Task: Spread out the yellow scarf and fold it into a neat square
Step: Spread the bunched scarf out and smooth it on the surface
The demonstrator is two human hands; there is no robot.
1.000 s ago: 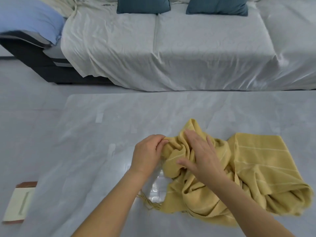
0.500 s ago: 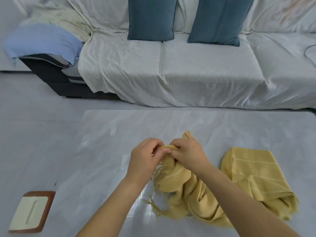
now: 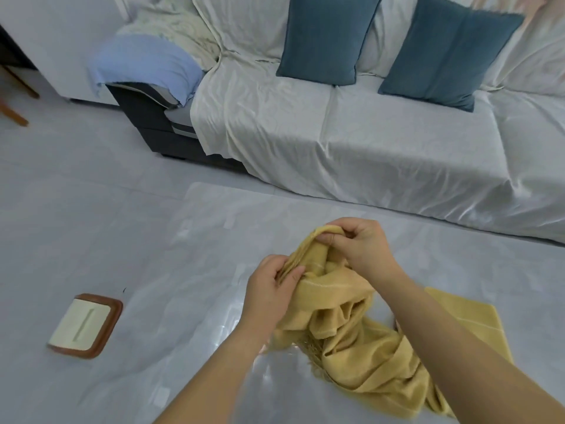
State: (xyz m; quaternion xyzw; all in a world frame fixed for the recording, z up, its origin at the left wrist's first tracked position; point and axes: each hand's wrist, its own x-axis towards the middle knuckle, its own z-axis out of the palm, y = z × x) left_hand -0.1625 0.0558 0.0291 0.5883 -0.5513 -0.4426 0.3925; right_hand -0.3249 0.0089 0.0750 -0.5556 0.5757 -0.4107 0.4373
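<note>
Viewing the head cam, I log both hands clamped on the yellow scarf point(image 3: 367, 356). L hand point(image 3: 272, 286) pinches a bunched edge between thumb and curled fingers. R hand point(image 3: 363, 246), just beyond it and to the right, grips the same edge where it arches up. Hands are close together; can't tell if they touch. Rest of scarf lies crumpled on the glossy grey table top point(image 3: 214, 270), running under the R forearm, w/ fringe showing near centre and a flatter part at far right. Bkgd: sheet-covered sofa point(image 3: 382, 148) w/ two teal cushions point(image 3: 324, 38); cream, brown-rimmed tray point(image 3: 85, 325) on floor at left.
</note>
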